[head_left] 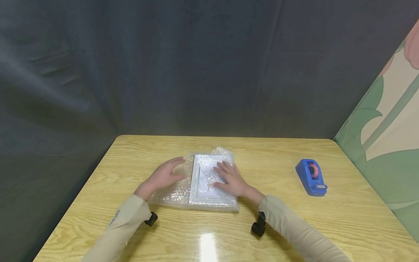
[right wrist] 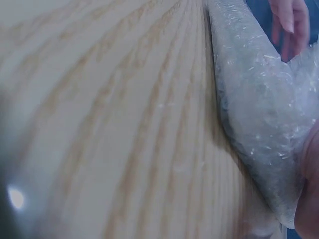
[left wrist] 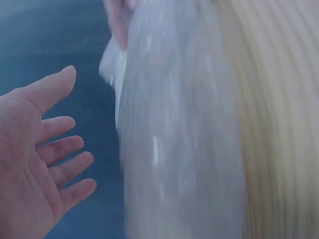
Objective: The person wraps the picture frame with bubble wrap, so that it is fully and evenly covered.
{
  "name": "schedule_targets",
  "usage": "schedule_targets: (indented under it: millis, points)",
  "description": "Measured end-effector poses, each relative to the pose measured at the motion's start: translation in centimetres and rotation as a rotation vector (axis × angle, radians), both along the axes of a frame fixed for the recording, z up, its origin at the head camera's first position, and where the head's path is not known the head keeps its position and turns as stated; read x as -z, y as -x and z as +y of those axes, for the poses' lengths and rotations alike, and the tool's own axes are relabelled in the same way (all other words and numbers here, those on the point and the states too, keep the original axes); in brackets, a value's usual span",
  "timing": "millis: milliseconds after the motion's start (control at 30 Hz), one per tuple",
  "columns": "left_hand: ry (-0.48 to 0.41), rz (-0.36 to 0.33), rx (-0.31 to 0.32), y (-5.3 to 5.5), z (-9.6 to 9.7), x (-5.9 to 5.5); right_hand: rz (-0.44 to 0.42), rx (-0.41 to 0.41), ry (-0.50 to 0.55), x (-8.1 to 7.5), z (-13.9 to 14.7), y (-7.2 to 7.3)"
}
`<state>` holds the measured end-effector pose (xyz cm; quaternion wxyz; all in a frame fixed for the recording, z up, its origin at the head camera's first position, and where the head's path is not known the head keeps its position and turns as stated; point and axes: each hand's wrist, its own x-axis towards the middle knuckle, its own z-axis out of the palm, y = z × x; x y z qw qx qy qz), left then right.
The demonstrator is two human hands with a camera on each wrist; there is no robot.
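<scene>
A white rectangular picture frame [head_left: 194, 182] lies flat on the table under clear bubble wrap [head_left: 173, 196]. The wrap spreads out to the frame's left. My right hand [head_left: 230, 181] rests on the wrapped frame's right half, fingers spread. Over the loose wrap on the left is my left hand [head_left: 167, 174], its fingers extended toward the frame. In the left wrist view the left hand [left wrist: 35, 154] holds nothing and stands apart from the blurred wrap [left wrist: 179, 139]. The right wrist view shows the wrapped edge [right wrist: 254, 99] lying on the wood, with part of the right hand [right wrist: 309, 189] against it.
A blue tape dispenser [head_left: 311, 177] with a pink-cored roll stands at the right of the wooden table [head_left: 268, 163]. Behind the table hangs a dark curtain [head_left: 196, 72]. A flowered panel [head_left: 386, 145] borders the right side.
</scene>
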<state>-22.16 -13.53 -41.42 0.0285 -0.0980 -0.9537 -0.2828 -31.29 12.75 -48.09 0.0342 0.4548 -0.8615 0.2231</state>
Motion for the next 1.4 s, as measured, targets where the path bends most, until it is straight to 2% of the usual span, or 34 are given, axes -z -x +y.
schedule_targets:
  millis: [100,267,367,500,767,1000,1067,1233,1400]
  points:
    - [-0.042,-0.044,-0.053,-1.2,-2.7,0.1,-0.007,-0.003,0.000,0.1,0.0,0.0]
    - [-0.092,-0.178,-0.118,-3.6,-6.4,0.7,-0.016,0.003,0.001,0.1,0.1,-0.1]
    - [-0.113,-0.230,-0.133,-4.7,-8.0,1.0,-0.017,0.007,-0.002,0.1,0.1,-0.1]
    - [-0.148,-0.269,-0.146,-5.6,-9.3,1.2,-0.014,0.008,0.001,0.1,0.1,-0.1]
    - [-0.222,-0.294,-0.133,-6.3,-9.7,1.5,-0.016,0.010,0.006,0.1,0.1,-0.1]
    - [-0.378,-0.385,-0.104,-6.5,-9.9,1.9,-0.013,0.004,0.017,0.1,0.0,-0.1]
    - [-0.402,-0.395,-0.117,-6.5,-10.0,1.9,-0.014,0.002,0.024,0.1,0.0,-0.1]
    - [-0.412,-0.360,-0.129,-6.6,-10.1,1.3,-0.020,-0.001,0.029,0.0,-0.1,-0.1]
    - [-0.415,-0.305,-0.085,-6.5,-9.7,0.1,-0.014,0.004,0.015,0.1,-0.1,-0.1]
